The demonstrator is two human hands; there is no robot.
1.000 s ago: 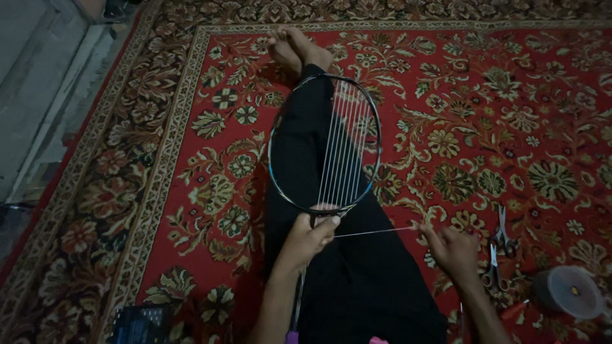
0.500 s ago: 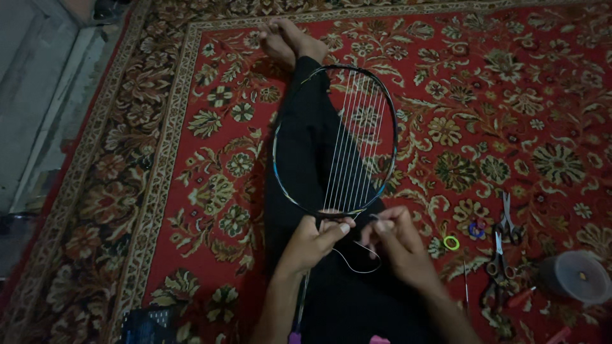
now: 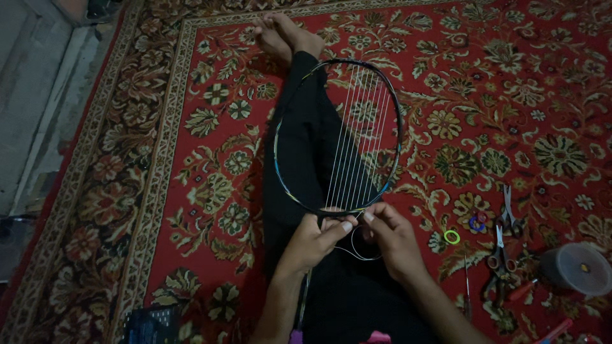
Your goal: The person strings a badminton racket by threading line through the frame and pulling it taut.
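Observation:
A badminton racket (image 3: 284,127) with a dark frame lies over my black-trousered legs, head pointing away, several white vertical strings across its right half. My left hand (image 3: 312,241) grips the base of the head at the throat. My right hand (image 3: 392,236) sits beside it, pinching a thin white string (image 3: 357,251) that loops down between both hands. My bare feet (image 3: 284,35) show beyond the racket.
A red patterned carpet (image 3: 497,95) covers the floor. To my right lie two pairs of scissors (image 3: 507,210), small coloured rings (image 3: 452,237), a thin awl and a round string spool (image 3: 577,269). A dark box (image 3: 150,325) sits at lower left; bare concrete runs along the left.
My right hand has come in from far right to the racket's base, and the taut string now hangs as a slack loop. The left hand kept its hold.

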